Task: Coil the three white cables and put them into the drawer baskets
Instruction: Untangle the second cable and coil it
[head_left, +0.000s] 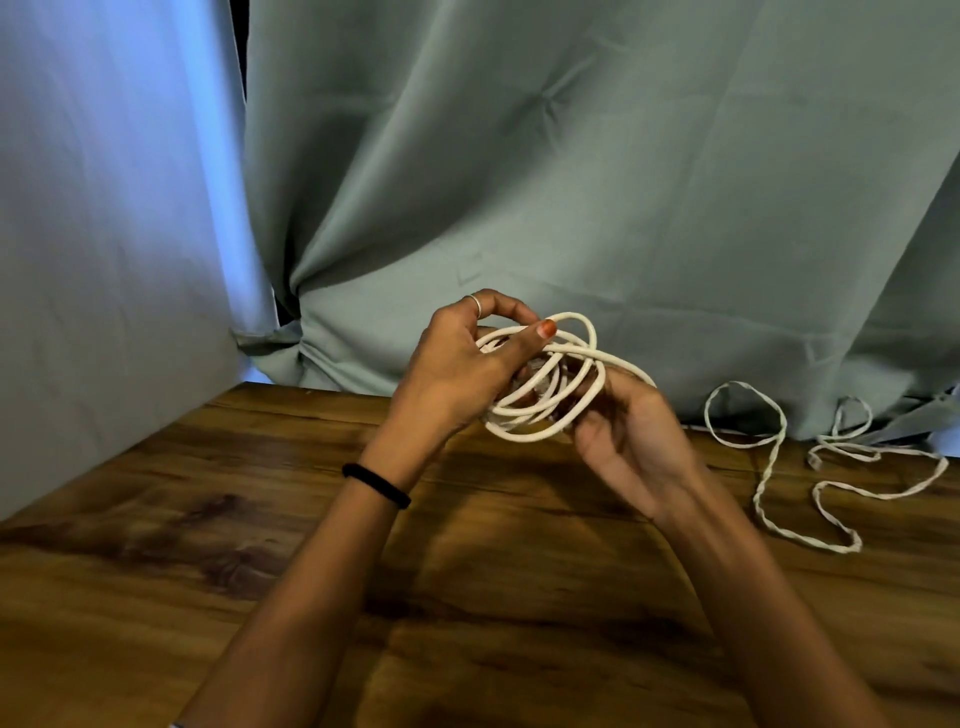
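A coiled white cable (540, 415) hangs in several loops between my two hands above the wooden table (208, 519). My left hand (457, 364) grips the coil from the left, thumb laid over the top loops. My right hand (628, 441) holds the coil from below and the right, palm up, fingers curled behind the loops. A strand of this cable runs over my right hand. On the table at the right lies a loose twisted white cable (769, 452), and another loose white cable (878, 467) lies tangled beside it. No drawer or basket is in view.
Grey-green curtains (571, 182) hang right behind the table's far edge. A pale curtain panel (104, 234) bounds the left side. A black band sits on my left wrist.
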